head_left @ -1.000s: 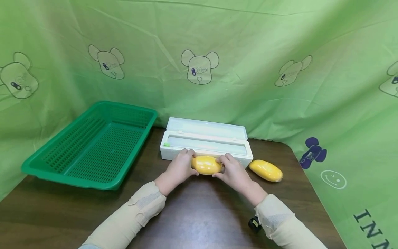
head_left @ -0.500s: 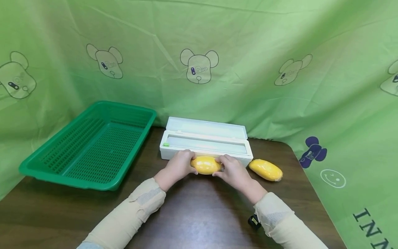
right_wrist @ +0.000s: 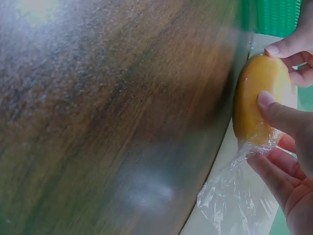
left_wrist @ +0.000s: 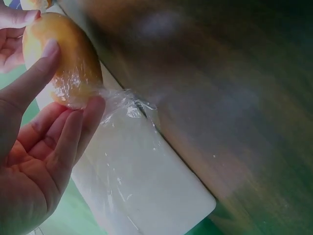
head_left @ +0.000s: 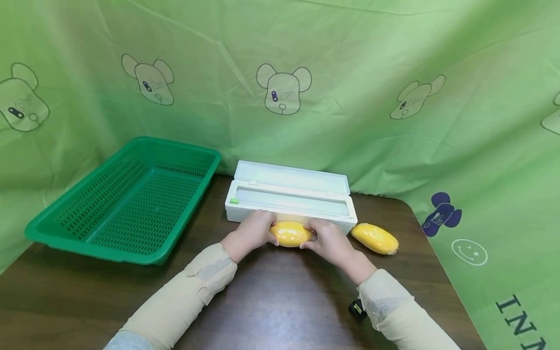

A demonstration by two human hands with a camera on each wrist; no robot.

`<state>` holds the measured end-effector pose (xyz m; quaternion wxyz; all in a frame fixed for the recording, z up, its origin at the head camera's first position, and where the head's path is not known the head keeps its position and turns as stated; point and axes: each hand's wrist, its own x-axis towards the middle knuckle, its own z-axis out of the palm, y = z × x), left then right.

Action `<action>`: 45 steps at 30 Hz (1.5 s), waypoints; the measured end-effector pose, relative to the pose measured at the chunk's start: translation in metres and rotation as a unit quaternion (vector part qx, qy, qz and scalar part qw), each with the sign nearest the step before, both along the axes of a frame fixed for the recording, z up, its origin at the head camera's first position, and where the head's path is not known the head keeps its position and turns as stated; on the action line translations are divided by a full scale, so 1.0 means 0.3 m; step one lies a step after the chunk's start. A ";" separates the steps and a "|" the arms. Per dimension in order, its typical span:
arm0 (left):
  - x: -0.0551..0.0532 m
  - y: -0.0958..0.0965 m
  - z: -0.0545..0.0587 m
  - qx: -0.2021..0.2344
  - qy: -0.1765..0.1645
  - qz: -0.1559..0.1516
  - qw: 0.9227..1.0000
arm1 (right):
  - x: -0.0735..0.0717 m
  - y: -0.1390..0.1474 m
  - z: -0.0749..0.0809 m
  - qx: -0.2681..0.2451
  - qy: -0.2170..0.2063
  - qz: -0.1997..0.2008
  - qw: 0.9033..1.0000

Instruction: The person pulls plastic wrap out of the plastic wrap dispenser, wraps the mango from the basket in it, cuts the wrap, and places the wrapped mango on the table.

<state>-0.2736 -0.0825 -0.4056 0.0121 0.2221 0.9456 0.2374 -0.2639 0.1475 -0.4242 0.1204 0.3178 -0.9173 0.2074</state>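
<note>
Between both hands a yellow mango (head_left: 290, 234), partly covered in clear cling film, is held just in front of a white cling film dispenser. The left hand (head_left: 255, 230) grips its left end, thumb on the near side. My right hand (head_left: 329, 241) holds the other end the same way. Loose film (left_wrist: 129, 105) trails past the left fingertips in the left wrist view, and more film (right_wrist: 237, 188) hangs below the right hand in the right wrist view. A roll lies inside the dispenser (head_left: 290, 199), whose lid (head_left: 290, 176) is raised at the back.
A second wrapped yellow mango (head_left: 375, 238) lies right of the dispenser on the brown table (head_left: 280, 301). A green plastic basket (head_left: 100, 253) stands at the left. Near the right sleeve sits a small black object (head_left: 357, 310). Green printed cloth (head_left: 350, 141) hangs behind.
Both hands keep hold of the mango in nearly the same place, with the left fingers slightly shifted. The head view has tilted slightly.
</note>
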 end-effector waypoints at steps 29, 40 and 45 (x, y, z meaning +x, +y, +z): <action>0.021 -0.010 0.022 -0.026 0.012 -0.012 1.000 | 0.020 -0.019 0.005 0.036 0.006 -0.023 0.999; 0.048 -0.078 0.069 0.039 0.000 0.050 0.998 | 0.031 -0.047 0.014 0.058 -0.006 -0.030 0.998; 0.042 -0.134 0.111 0.089 0.056 0.104 0.989 | 0.036 -0.042 0.017 0.064 -0.016 -0.032 0.997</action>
